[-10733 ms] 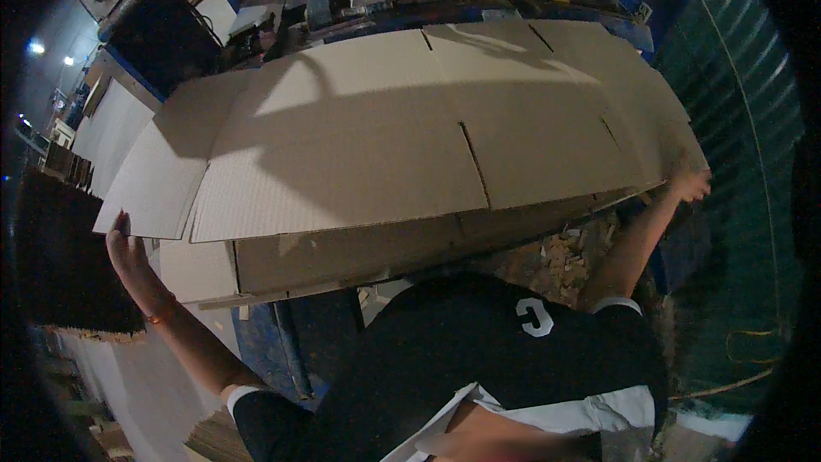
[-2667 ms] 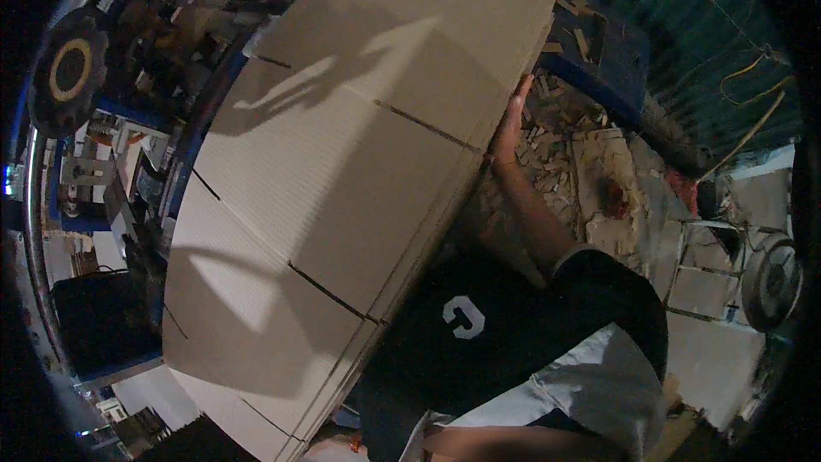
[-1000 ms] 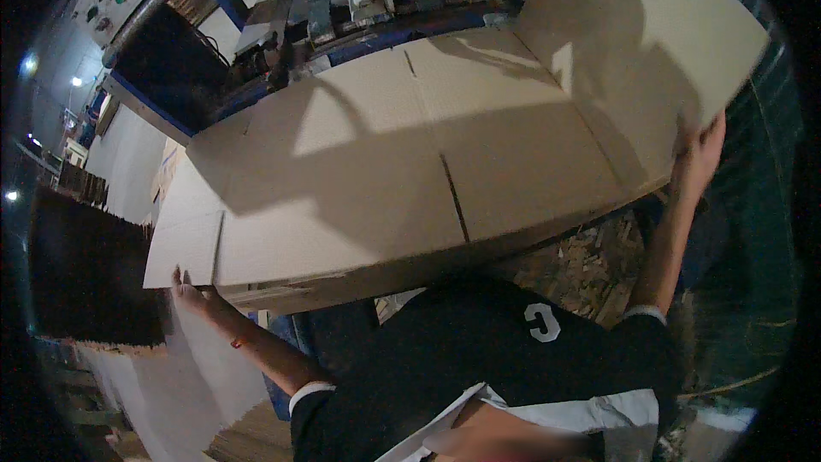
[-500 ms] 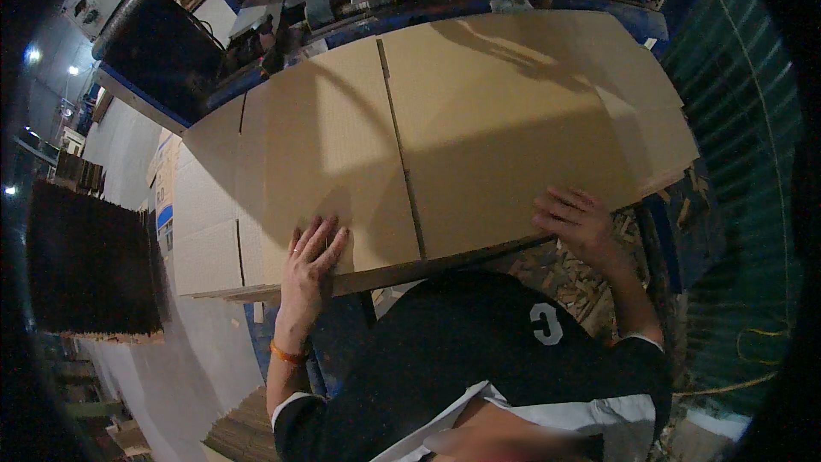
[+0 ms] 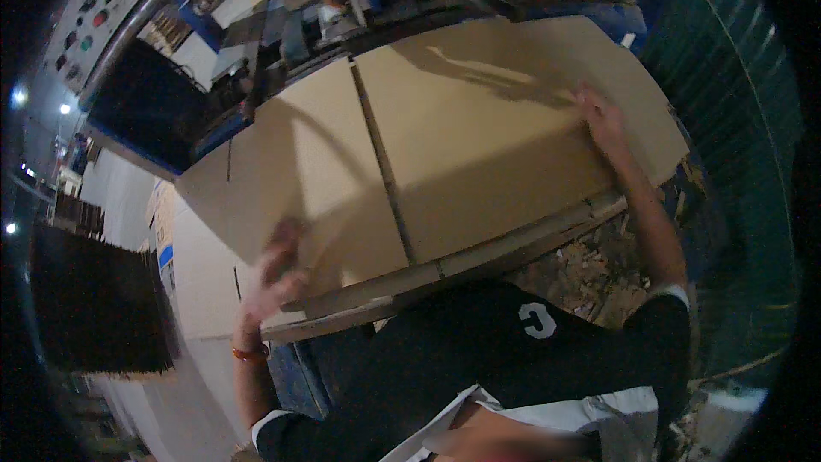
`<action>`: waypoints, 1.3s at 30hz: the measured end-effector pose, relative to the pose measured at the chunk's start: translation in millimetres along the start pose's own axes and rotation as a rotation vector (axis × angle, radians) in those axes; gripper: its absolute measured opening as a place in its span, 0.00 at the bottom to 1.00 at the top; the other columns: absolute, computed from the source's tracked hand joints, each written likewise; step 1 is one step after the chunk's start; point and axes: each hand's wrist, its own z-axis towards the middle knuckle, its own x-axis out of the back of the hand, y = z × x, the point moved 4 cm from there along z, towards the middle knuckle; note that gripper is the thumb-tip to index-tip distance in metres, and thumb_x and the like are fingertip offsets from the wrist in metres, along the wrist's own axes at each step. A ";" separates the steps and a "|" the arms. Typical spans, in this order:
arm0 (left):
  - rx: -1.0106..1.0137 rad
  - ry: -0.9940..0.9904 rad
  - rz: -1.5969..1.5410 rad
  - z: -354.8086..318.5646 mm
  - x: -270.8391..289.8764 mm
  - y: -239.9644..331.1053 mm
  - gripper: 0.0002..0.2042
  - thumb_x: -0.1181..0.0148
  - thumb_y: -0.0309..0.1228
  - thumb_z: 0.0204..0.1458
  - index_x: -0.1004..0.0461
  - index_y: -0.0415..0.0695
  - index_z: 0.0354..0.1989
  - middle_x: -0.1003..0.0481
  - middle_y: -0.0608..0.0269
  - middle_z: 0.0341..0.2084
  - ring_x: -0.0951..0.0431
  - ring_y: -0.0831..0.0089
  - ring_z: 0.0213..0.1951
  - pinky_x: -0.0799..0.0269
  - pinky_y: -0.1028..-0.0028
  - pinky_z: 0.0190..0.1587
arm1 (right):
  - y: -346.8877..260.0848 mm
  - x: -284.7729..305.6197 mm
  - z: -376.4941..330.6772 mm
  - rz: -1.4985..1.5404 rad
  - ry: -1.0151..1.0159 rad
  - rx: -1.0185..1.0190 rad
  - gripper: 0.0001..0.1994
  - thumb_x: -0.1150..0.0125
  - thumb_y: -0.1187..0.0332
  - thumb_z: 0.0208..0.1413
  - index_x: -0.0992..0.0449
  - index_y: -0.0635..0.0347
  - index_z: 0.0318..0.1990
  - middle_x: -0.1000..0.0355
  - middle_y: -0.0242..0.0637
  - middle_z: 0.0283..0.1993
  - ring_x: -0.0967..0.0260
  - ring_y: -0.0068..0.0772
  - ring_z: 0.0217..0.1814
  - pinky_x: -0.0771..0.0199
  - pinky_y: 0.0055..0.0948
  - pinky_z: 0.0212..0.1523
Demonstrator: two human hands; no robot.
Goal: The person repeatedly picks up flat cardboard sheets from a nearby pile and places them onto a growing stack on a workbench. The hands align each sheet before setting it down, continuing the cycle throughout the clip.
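A wide brown cardboard sheet (image 5: pixel 479 163) with dark slots lies flat on a stack in front of me. Its near side shows the edges of the sheets below (image 5: pixel 513 248). My left hand (image 5: pixel 278 270), smeared by motion, is over the near left part of the cardboard, fingers and thumb apart. Farther forward, my right hand (image 5: pixel 603 120) is at the right part of the sheet with its fingers bent. Whether it grips or only touches the cardboard is unclear.
Beyond the stack stands a blue machine (image 5: pixel 410 26). At the upper left is a control panel (image 5: pixel 85 26) with buttons. A dark stack (image 5: pixel 94 300) stands on the left, a green corrugated wall (image 5: pixel 735 154) on the right. Cardboard scraps (image 5: pixel 599 278) lie below the right forearm.
My right hand has moved forward, away from the near edge. My left hand has shifted slightly left and nearer. More of the lower sheets' near edges shows, and the view has tilted somewhat.
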 end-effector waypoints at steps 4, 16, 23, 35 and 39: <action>0.367 0.574 -0.009 53.2 72.5 -58.3 0.23 0.56 0.44 0.58 0.37 0.36 0.53 0.27 0.55 0.38 0.27 0.66 0.37 0.27 0.68 0.35 | 67.1 -21.4 81.6 0.360 -0.102 -0.424 0.20 0.50 0.54 0.57 0.28 0.60 0.47 0.28 0.35 0.39 0.32 0.30 0.42 0.32 0.31 0.42; 0.489 0.506 0.433 117.2 70.6 -71.8 0.29 0.63 0.49 0.58 0.31 0.29 0.44 0.27 0.41 0.39 0.26 0.56 0.40 0.33 0.63 0.42 | 91.2 -39.8 123.7 -0.143 -0.187 -0.107 0.21 0.53 0.53 0.58 0.30 0.61 0.49 0.28 0.38 0.43 0.33 0.34 0.43 0.35 0.31 0.46; 0.455 0.484 0.448 124.8 66.4 -83.8 0.27 0.63 0.47 0.58 0.29 0.31 0.42 0.27 0.38 0.37 0.27 0.45 0.40 0.33 0.59 0.43 | 91.8 -44.2 122.3 -0.285 0.032 0.186 0.21 0.52 0.53 0.57 0.26 0.64 0.41 0.27 0.45 0.39 0.31 0.38 0.41 0.35 0.33 0.45; -0.046 0.151 0.429 42.7 -32.8 37.5 0.40 0.38 0.42 0.43 0.51 0.40 0.63 0.51 0.47 0.63 0.54 0.51 0.64 0.56 0.58 0.64 | -20.7 10.9 -46.5 -0.638 -0.247 0.392 0.36 0.41 0.48 0.45 0.42 0.51 0.62 0.53 0.39 0.68 0.62 0.50 0.70 0.66 0.48 0.67; -0.131 0.040 0.978 18.9 -59.0 43.5 0.47 0.33 0.46 0.34 0.51 0.43 0.63 0.51 0.48 0.63 0.54 0.50 0.64 0.60 0.54 0.64 | -19.5 5.7 -82.9 -0.513 -0.487 0.458 0.40 0.36 0.46 0.36 0.39 0.47 0.61 0.53 0.34 0.68 0.63 0.49 0.71 0.67 0.47 0.68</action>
